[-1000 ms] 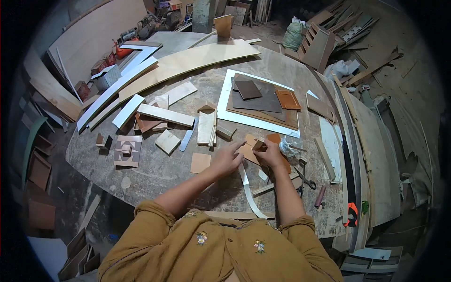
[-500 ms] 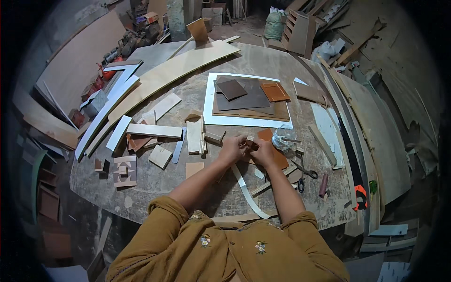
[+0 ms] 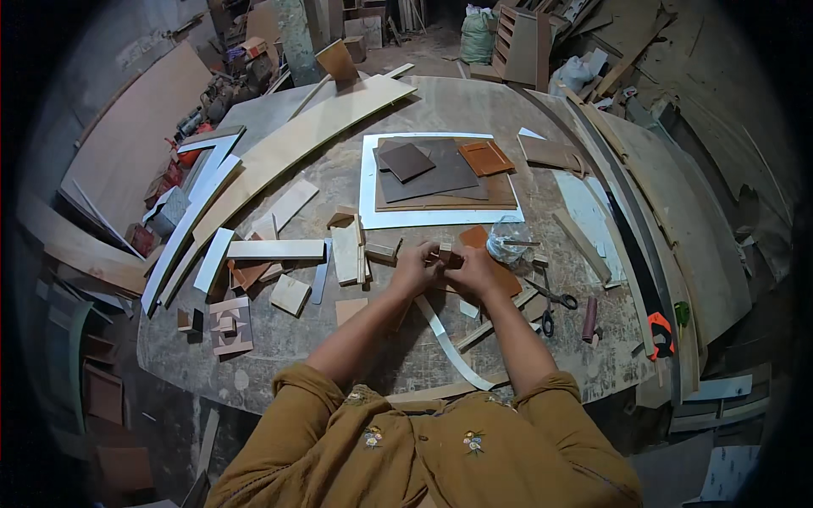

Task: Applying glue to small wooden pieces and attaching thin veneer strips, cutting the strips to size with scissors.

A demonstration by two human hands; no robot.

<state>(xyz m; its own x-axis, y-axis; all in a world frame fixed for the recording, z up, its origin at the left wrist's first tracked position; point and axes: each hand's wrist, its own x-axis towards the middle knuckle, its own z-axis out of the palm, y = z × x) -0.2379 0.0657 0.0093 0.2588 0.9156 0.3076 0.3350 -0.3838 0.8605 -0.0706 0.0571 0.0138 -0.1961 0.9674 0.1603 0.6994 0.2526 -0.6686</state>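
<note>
Over the worktable, my left hand (image 3: 415, 271) and my right hand (image 3: 474, 271) meet with bent fingers around a small wooden block (image 3: 445, 251). Both hold it; its lower part is hidden by the fingers. Below them a white curved strip (image 3: 449, 343) runs toward my body. Beside my left hand lies another small wood piece (image 3: 384, 250). Near my right hand are an orange-brown panel (image 3: 511, 282), partly covered, and a clear plastic bag (image 3: 506, 243). Dark-handled scissors (image 3: 550, 300) rest further right, with a dark reddish roll (image 3: 589, 323) alongside.
Stacked dark and brown panels on a white sheet (image 3: 367, 182) lie beyond my hands. Wood offcuts, including a long pale strip (image 3: 275, 250), spread to the left. A saw with an orange handle (image 3: 660, 334) and long boards line the right edge.
The whole view has shifted and turned slightly. My hands remain together on the wooden block, with only small finger movement.
</note>
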